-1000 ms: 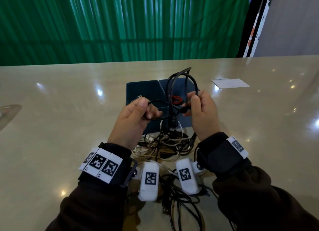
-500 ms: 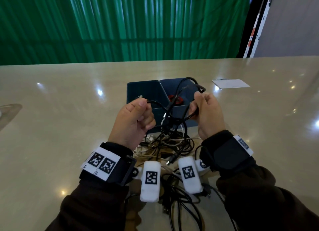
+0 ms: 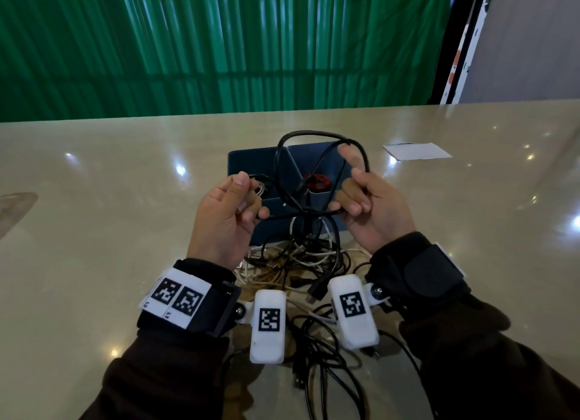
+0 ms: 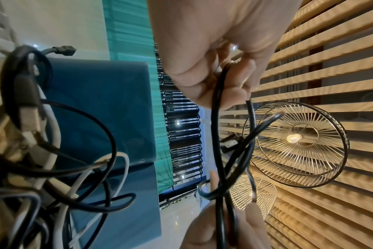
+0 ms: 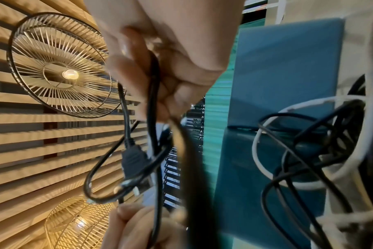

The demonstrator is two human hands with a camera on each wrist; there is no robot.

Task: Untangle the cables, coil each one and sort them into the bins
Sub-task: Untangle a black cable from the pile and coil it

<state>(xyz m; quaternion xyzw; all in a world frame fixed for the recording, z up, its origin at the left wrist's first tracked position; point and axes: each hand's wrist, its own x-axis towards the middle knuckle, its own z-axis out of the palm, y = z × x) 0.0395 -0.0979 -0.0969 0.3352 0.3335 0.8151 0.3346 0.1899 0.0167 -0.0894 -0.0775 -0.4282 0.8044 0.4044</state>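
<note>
Head view: above the counter (image 3: pixel 94 231), the left hand (image 3: pixel 224 218) and right hand (image 3: pixel 373 209) each pinch the black cable (image 3: pixel 309 134), looped over 2 blue bins (image 3: pixel 251 162). Tangled cables (image 3: pixel 298 256) lie beneath. Wrist views: fingers (image 4: pixel 241 74) curl around the cable.

A glossy beige table (image 3: pixel 94 231) spreads wide, mirroring small spots of ceiling light. Behind it hangs a green corrugated wall (image 3: pixel 219 49), with a grey wall (image 3: pixel 533 43) at the right. Overhead, the wrist views show a wooden slatted ceiling (image 4: pixel 341 67) and a round wire-cage lamp (image 4: pixel 296 139) with a glowing bulb.
</note>
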